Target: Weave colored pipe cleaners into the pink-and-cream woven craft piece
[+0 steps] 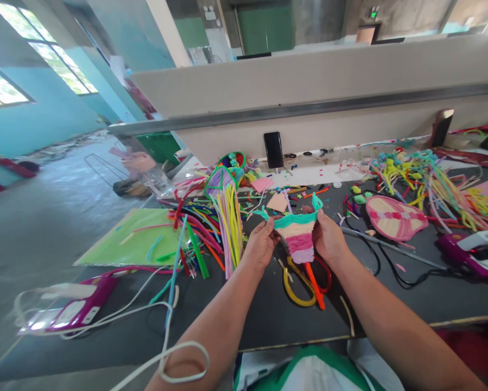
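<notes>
Between my two hands is a small tapered piece of pipe-cleaner craft (297,236), striped teal, cream, pink and lilac, with teal loops at its top corners. My left hand (262,239) pinches its left edge near the top. At the opposite edge, my right hand (328,233) grips it with thumb and fingers. Below the piece lie yellow-handled scissors (296,290) and an orange stick (315,290). A red handle loop (325,274) shows beside them, partly hidden by the stick.
Bundled pipe cleaners (229,233) lie left of my hands, near a green sheet (125,239). A phone (273,150) leans on the partition. Rightward are a pink oval craft piece (396,217), loose pipe cleaners (439,184) and a purple power strip (471,255). Another purple strip (78,304) trails white cable.
</notes>
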### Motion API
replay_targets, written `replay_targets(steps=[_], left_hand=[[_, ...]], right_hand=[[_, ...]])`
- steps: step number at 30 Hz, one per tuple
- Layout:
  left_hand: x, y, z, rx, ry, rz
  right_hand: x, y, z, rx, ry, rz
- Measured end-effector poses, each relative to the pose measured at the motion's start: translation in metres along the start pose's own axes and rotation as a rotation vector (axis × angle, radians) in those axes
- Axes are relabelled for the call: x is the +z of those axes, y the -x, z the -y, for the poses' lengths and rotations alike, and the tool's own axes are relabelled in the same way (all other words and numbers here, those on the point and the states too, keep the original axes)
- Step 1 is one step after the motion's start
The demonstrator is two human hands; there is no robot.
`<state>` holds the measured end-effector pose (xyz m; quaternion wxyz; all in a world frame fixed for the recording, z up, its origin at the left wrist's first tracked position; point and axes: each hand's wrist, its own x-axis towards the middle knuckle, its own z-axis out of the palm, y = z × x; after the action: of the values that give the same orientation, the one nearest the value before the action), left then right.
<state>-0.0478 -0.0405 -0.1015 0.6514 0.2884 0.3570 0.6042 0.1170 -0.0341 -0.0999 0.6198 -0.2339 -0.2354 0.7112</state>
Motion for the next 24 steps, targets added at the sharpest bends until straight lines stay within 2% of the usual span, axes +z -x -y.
replay_targets(steps=[3, 7, 13, 17, 21, 24], left_hand=[[0.000, 0.000, 0.000, 0.007, -0.011, -0.027], [-0.002, -0.002, 0.001, 0.013, -0.032, -0.055], [-0.001, -0.001, 0.002, 0.024, -0.019, -0.026], [0.003, 0.005, 0.004, -0.048, 0.010, 0.054], [0.010, 0.015, 0.005, -0.210, -0.145, 0.218], [0.013, 0.018, 0.003, -0.206, -0.193, 0.267]], right_hand=[[-0.002, -0.002, 0.000, -0.061, 0.013, -0.043], [-0.008, -0.004, 0.001, -0.011, 0.097, -0.075], [-0.015, -0.008, -0.002, 0.005, 0.108, -0.081], [-0.016, -0.010, -0.003, -0.010, 0.090, -0.083], [-0.015, -0.010, 0.000, -0.011, 0.063, -0.079], [-0.014, -0.009, 0.003, 0.005, 0.041, -0.051]])
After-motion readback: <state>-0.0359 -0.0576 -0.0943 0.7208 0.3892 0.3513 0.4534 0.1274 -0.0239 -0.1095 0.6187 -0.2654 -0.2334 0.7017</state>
